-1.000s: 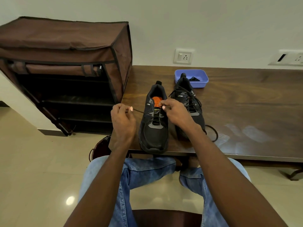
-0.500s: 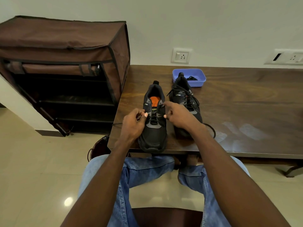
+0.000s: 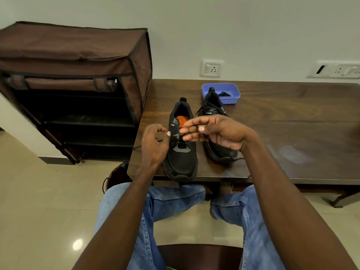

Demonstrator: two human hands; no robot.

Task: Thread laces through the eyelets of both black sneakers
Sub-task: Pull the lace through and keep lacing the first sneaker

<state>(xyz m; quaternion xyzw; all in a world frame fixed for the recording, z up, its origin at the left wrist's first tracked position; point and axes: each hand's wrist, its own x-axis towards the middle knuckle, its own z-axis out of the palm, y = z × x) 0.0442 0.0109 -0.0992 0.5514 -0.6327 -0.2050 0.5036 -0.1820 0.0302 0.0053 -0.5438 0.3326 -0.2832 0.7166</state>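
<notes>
Since half a second earlier, our right hand (image 3: 218,133) had lifted off the eyelets with its fingers fanned, and our left hand (image 3: 154,142) had loosened from its tight pinch.

Our left hand hung half-curled at the outer side of the near sneaker (image 3: 182,151); one end of the lace (image 3: 145,145) trailed from under it toward the desk (image 3: 282,133) edge, though we could not tell whether it gripped that end. Between our hands, the near sneaker sat laced only at its lowest eyelets.

Our right hand pinched the other lace end between thumb and forefinger, over the far sneaker (image 3: 216,121), which looked laced already.

We judged the lace light, limp and liable to slip back, so holding it by its stiff tip seemed best.
</notes>
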